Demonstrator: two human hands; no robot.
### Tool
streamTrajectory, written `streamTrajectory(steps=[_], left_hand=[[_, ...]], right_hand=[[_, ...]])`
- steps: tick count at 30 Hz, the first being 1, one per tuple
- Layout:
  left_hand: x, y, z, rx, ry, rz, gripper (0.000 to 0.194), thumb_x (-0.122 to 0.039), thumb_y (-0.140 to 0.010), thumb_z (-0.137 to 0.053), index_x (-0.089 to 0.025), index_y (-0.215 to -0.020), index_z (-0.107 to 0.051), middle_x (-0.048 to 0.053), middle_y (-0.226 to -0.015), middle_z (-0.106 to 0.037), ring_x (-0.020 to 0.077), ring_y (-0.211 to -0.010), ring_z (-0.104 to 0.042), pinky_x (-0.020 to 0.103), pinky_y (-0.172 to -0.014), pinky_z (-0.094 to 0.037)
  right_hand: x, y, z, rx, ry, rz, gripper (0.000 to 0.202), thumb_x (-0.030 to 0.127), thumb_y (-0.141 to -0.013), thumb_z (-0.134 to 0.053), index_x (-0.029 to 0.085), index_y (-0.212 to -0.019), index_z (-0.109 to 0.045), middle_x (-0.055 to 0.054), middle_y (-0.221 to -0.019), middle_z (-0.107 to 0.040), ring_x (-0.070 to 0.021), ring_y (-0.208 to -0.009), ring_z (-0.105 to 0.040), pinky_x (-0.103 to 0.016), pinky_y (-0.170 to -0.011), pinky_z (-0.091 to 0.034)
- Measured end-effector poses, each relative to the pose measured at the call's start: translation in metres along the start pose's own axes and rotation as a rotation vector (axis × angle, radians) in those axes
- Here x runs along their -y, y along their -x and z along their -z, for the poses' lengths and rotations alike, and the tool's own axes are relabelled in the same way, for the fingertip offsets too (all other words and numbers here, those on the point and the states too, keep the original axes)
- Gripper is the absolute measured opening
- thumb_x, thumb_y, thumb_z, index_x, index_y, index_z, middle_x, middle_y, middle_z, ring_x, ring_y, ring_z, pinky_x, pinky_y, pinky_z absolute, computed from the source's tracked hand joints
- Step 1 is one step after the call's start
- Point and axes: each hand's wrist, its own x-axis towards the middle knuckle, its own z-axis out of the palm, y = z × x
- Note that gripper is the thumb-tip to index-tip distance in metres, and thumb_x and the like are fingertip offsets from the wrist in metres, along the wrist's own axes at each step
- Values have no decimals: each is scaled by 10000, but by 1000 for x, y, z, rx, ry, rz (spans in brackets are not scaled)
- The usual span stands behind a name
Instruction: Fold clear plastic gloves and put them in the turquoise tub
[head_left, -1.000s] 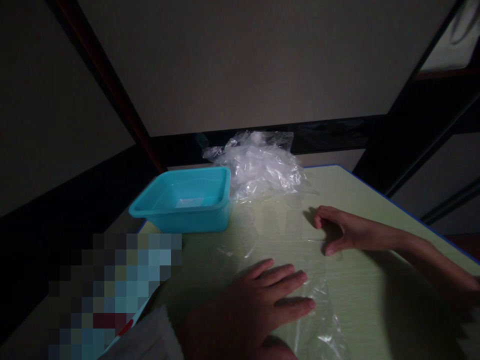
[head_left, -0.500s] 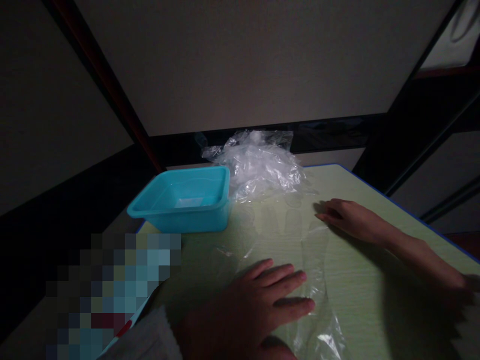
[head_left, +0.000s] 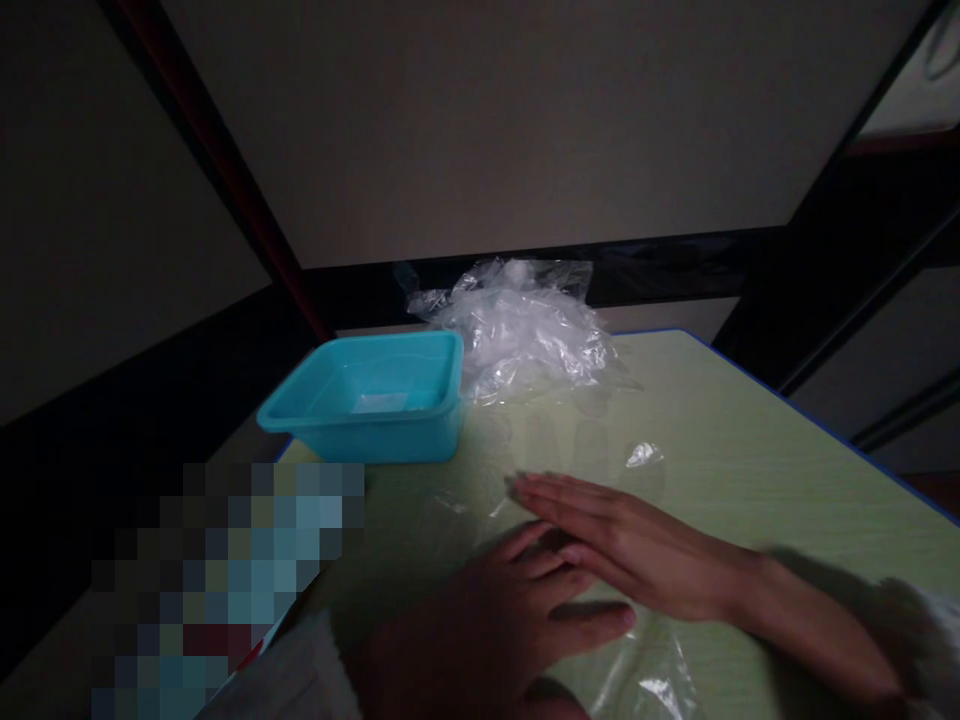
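A clear disposable plastic glove [head_left: 589, 440] lies spread on the table, its finger shapes pointing toward the back. My left hand [head_left: 510, 620] rests flat on it with the fingers apart. Just beyond, my right hand [head_left: 637, 545] lies palm down over the glove, fingers stretched out to the left. Its fingers overlap the fingertips of my left hand and partly hide them. Neither hand grips anything. The glove's near part [head_left: 664, 690] shows crumpled below my right hand, and its middle is covered by both hands.
A turquoise plastic basin [head_left: 382, 440] stands at the table's back left. Beside it sits a heap of crumpled clear plastic [head_left: 529, 335]. The light green table [head_left: 757, 460] has a blue edge. Dark-framed panels [head_left: 525, 130] rise behind it, and a blurred-out patch covers the lower left.
My right hand has moved left and nearer, from the glove's right side onto it, and its curled fingers have straightened. My left hand has stayed in place.
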Motion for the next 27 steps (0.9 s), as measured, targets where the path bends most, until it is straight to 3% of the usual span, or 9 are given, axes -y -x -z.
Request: streamTrajectory(steps=[7,10,14,22,27], left_hand=[[0,0,1,31,-17,4,515,-462,-922,-387,-204,-1367,-356,103,-1359,-451,246,-1294,-345,419,-1090,-207],[1,2,-2,-17,7,5,521,-458,-919,-406,-212,-1374,-343,105,-1441,-345,252,-1351,-242,410,-1097,-190],[0,4,-4,0,50,12,530,-468,-926,-390,-218,-1387,-316,91,-1497,-207,232,-1380,-147,410,-1111,-136],[1,4,-3,3,83,17,560,-519,-918,-369,-216,-1386,-314,83,-1496,-209,231,-1379,-153,425,-1113,-137],[0,4,-3,7,79,17,558,-509,-923,-364,-210,-1390,-305,88,-1499,-198,236,-1380,-142,432,-1116,-113]], right_hand=[[-16,1,-5,55,89,-35,545,409,-961,-298,130,-1426,-245,-121,-1475,-260,-207,-1361,-196,-444,-1112,-203],[-27,3,-3,60,145,-60,579,452,-955,-274,136,-1436,-211,-118,-1481,-227,-222,-1367,-161,-477,-1105,-191],[-41,4,0,11,200,-104,604,480,-945,-274,134,-1435,-215,-130,-1472,-243,-256,-1360,-187,-530,-1087,-199],[-58,4,8,27,287,-230,669,545,-930,-194,104,-1434,-214,-134,-1480,-232,-268,-1366,-148,-526,-1089,-190],[-66,4,9,11,309,-232,671,553,-931,-166,114,-1436,-205,-133,-1479,-244,-259,-1365,-156,-521,-1089,-196]])
